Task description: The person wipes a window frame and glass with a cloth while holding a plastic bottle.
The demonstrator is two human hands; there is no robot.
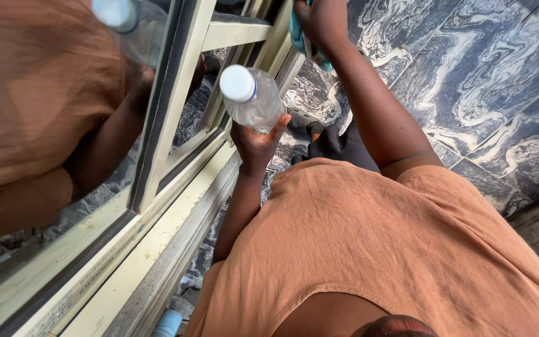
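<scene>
Clear plastic bottle point(254, 97), white cap | left hand point(258, 142) fingers wrapped round it | right hand point(320, 22) clutches teal cloth point(299, 34)

A person seen from above wears a loose, short-sleeved top point(375, 249) of plain rust-orange cloth. A stitched, rounded neckline runs along its near edge, and soft folds cross the fabric. Both arms are bare from the sleeve hems to the left hand point(258, 142) and the right hand point(322, 22). Beyond the top, dark trousers point(341, 146) show, with a grey patterned sandal point(301, 120) on one foot. No rings, watch or bracelets are visible.
</scene>
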